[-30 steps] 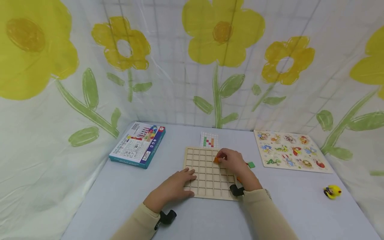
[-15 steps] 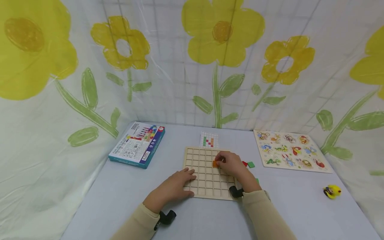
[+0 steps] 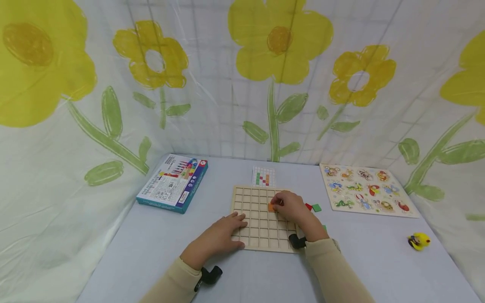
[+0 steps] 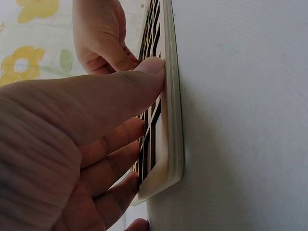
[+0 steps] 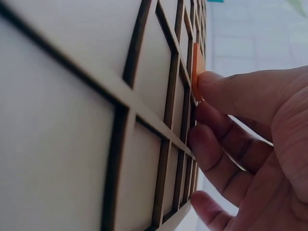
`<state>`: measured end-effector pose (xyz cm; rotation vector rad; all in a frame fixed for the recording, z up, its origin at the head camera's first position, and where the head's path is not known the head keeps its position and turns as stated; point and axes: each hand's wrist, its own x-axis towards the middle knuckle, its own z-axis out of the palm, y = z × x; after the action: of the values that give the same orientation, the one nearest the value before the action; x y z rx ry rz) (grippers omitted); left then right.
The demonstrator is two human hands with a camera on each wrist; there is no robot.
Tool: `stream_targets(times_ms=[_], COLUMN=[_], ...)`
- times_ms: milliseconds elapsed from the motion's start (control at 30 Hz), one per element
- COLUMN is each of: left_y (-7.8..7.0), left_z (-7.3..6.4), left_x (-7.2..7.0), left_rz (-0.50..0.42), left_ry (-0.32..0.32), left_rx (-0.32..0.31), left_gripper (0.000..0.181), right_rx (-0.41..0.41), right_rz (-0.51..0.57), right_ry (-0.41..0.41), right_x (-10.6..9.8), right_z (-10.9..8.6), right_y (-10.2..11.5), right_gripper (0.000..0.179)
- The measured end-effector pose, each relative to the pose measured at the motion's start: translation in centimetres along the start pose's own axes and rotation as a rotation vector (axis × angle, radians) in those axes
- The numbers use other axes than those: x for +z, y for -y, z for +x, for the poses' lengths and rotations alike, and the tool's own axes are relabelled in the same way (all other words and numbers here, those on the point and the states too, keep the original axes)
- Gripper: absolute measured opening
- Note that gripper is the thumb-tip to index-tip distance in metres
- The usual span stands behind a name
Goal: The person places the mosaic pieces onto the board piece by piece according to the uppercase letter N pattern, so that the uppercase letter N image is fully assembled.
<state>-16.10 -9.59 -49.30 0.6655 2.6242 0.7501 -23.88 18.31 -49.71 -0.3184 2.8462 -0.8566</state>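
A wooden grid board (image 3: 254, 236) lies flat on the table between the two hands. My left hand (image 3: 223, 235) rests on its left edge, fingers spread over the squares; the left wrist view shows the thumb (image 4: 153, 72) on the near rim. Over the upper right part of the grid, my right hand (image 3: 289, 205) holds a square orange tile (image 3: 271, 207) at its fingertips. The right wrist view has the thumb against the orange tile (image 5: 198, 72), which stands slightly proud of the grid, the other fingers bent close to the board. The hand hides some squares.
Red (image 3: 308, 206) and green (image 3: 316, 208) tiles lie right of the board, partly behind the right arm. A pattern card (image 3: 264, 176) sits behind it. A game box (image 3: 172, 183) is at left, an insect puzzle (image 3: 367, 191) and a yellow toy figure (image 3: 419, 241) at right.
My right hand has moved slightly toward me and left with the orange tile, lowering it to the grid, then stayed there. The left hand has not moved.
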Motion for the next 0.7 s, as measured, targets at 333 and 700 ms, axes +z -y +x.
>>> stream_targets(times_ms=[333,700], left_y=[0.0,0.2], left_z=[0.2,0.0], left_x=[0.3,0.0], left_rz=[0.003,-0.015], left_ry=[-0.002,-0.009], left_rx=[0.008,0.012], left_gripper=[0.064,0.064], right_rx=[0.007,0.182], right_rz=[0.071,0.101], right_ry=[0.026,-0.120], right_x=[-0.9,-6.3], right_z=[-0.7,-5.9], right_y=[-0.9,-5.7], right_gripper=[0.013,0.028])
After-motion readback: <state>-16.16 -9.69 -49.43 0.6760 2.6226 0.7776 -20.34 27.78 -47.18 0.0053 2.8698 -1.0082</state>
